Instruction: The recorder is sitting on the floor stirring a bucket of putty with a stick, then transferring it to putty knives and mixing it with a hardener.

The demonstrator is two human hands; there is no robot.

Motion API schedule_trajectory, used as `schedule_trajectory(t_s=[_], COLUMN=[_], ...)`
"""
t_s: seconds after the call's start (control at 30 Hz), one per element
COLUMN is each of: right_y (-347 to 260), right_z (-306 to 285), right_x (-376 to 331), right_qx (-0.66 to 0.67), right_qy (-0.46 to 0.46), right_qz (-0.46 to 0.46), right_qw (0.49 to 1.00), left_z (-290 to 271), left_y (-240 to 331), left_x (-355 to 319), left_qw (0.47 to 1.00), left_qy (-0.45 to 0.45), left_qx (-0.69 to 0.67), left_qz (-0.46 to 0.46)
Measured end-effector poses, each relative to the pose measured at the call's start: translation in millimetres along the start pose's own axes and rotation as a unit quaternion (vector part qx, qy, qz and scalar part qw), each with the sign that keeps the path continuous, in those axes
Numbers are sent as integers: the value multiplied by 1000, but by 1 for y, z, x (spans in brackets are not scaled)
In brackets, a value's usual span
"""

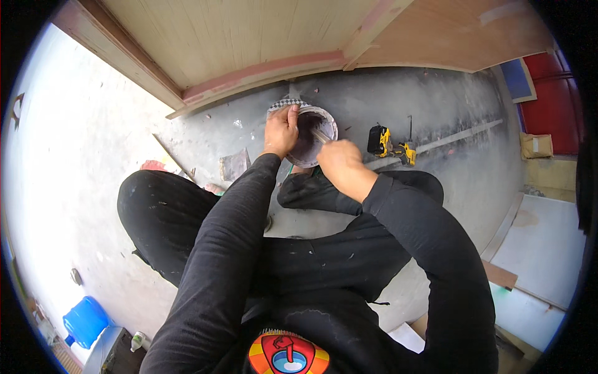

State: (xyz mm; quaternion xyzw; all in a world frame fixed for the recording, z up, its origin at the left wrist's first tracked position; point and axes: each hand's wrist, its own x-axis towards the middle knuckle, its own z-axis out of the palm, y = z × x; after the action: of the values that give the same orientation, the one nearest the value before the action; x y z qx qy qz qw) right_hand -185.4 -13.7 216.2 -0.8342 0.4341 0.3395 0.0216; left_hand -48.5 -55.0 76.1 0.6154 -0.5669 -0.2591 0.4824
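Head view: grips the rim of a round, whitish plastic bucket [334,129], before black-trousered folded legs [165,218], with the left hand [281,132]; clenches a slim pale tool [321,134], reaching inside, in the right hand [344,165]. Has a yellow-and-black power drill [395,149] nearby on grey concrete floor [398,100].

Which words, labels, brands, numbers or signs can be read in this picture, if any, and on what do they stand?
None can be read.
Bucket: no readable text.
Yellow power tool: any marking is too small.
Shirt emblem: coloured picture, no readable letters.
Small bottle: any label is too small.
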Motion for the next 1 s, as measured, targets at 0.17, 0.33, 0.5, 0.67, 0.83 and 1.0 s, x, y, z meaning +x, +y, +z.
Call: schedule_trajectory(t_s=[0.17, 0.33, 0.5, 0.67, 0.83, 1.0], right_y=[10, 25, 29, 29, 8, 9], right_z=[25, 38, 49, 36, 36, 43], right_x=[-7, -8, -45, -52, -15, -16], right_qx=[154, 305, 549, 387, 345, 270], right_qy=[-20, -82, -88, 68, 98, 104], right_qz=[15, 34, 92, 45, 41, -18], right_qw=[988, 948, 826, 918, 933, 957], left_z=[4, 0, -4, -2, 0, -2], left_y=[-3, -5, -11, -19, -21, -24], left_x=[-3, -5, -3, -3, -5, -5], left_qw=[1000, 999, 995, 995, 996, 993], left_qy=[-3, -19, -22, -23, -16, -19], left_qx=[5, 9, -26, 7, -18, -31], left_qz=[7, -44, -97, -97, -91, -109])
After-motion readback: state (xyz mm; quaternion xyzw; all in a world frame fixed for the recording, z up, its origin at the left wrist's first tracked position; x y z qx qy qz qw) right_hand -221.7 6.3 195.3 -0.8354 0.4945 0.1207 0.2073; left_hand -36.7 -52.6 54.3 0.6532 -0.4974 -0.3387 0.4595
